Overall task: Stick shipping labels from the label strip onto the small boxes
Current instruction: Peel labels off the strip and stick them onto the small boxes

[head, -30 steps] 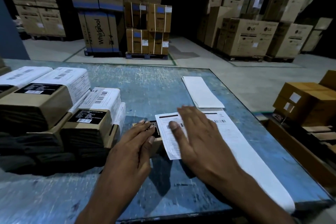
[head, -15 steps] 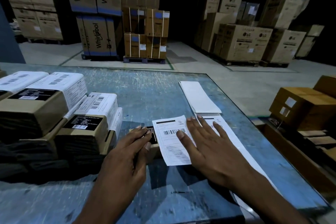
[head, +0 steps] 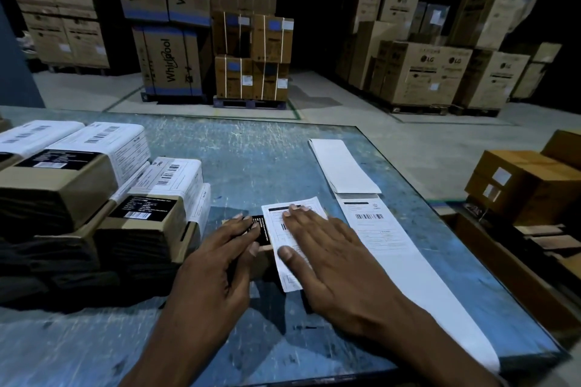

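Note:
A small brown box [head: 263, 261] with a black printed panel sits at the middle of the blue table [head: 257, 160]. A white shipping label [head: 284, 267] lies across its top and hangs over its near edge. My left hand [head: 220, 264] rests flat on the box's left part, fingers straight. My right hand [head: 327, 258] presses flat on the label, fingers spread. The white label strip [head: 393, 248] runs along the table's right side, with one printed label showing beside my right hand.
Labelled small boxes [head: 94, 185] are stacked at the table's left. A folded pile of the strip [head: 342, 163] lies at the far right of the table. Brown cartons [head: 528, 185] stand off the right edge. Large appliance cartons [head: 421, 72] on pallets fill the floor behind.
My right hand has slid left and forward over the label, off the strip. The left hand has stayed on the box.

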Demonstrator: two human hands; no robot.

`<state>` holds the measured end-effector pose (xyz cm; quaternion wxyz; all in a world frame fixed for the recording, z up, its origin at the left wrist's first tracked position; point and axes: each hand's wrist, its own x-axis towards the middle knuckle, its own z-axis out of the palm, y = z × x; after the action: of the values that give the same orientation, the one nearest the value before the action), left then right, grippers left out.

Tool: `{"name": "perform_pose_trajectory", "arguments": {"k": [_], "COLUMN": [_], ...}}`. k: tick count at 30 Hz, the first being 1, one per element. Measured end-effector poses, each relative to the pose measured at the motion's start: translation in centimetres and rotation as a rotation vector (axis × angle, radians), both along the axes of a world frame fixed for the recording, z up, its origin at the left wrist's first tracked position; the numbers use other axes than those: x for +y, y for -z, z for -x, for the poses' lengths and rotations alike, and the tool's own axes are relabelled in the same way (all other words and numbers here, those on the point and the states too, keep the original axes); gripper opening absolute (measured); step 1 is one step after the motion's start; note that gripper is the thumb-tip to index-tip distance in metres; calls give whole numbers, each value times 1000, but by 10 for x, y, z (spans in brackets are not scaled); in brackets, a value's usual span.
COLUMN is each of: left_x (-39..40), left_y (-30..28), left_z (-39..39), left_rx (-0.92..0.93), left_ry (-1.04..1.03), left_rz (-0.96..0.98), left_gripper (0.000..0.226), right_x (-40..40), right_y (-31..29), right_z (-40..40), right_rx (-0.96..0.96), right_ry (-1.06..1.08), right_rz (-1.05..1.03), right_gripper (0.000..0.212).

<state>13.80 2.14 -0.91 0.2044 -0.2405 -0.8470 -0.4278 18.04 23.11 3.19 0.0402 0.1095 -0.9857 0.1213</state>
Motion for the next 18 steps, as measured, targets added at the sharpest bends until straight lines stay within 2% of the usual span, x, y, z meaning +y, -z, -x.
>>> {"name": "perform_pose_trajectory", "arguments": {"k": [6, 8, 10, 14, 18], "left_x": [0, 0, 1, 2, 1], "left_y": [2, 1, -1, -6, -7], "left_z": [2, 1, -1, -7, -9], "left_rx": [-22, -14, -14, -10, -30], "left_ry": [-15, -8, -7, -17, -1], "left_rz": [-25, -34, -57, -78, -102], "left_gripper": [31, 35, 34, 34, 27], "right_x": [29, 25, 17, 6, 10], "right_y": [-11, -17, -20, -18, -14], "right_z": [10, 10, 11, 14, 14], "right_rx": [-137, -104, -62, -156, -213], "right_ry": [196, 264, 315, 365, 437], "right_rz": [49, 102, 193, 479, 526], "right_gripper": [89, 95, 98, 100, 90]}}
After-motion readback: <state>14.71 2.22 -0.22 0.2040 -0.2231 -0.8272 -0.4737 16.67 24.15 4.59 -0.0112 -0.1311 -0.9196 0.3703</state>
